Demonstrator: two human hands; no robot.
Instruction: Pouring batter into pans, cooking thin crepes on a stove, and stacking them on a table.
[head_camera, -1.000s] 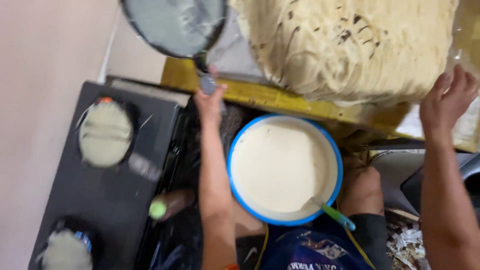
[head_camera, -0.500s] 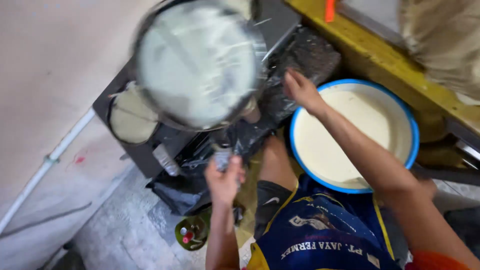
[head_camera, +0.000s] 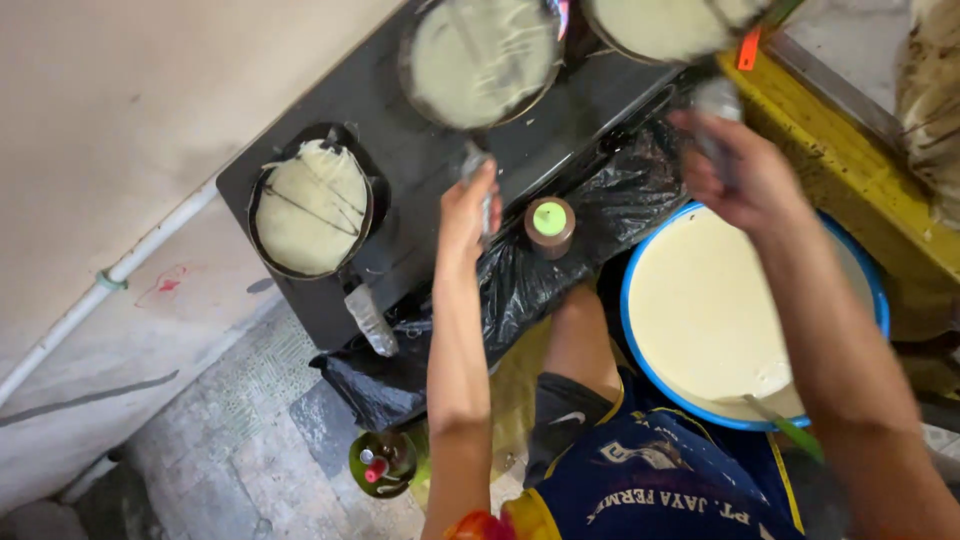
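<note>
left hand (head_camera: 468, 215) fingers wrapped round handle (head_camera: 478, 172) of middle pan (head_camera: 480, 60) | handle's long axis runs from palm up to pan on stove (head_camera: 420, 160) | right hand (head_camera: 745, 170) closed on blurred handle (head_camera: 715, 105), probably of far pan (head_camera: 665, 25) | batter bowl (head_camera: 752, 320) just below right wrist

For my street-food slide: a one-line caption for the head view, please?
Left hand grips a batter-coated round pan's handle; right hand holds another handle above a blue-rimmed batter basin.
</note>
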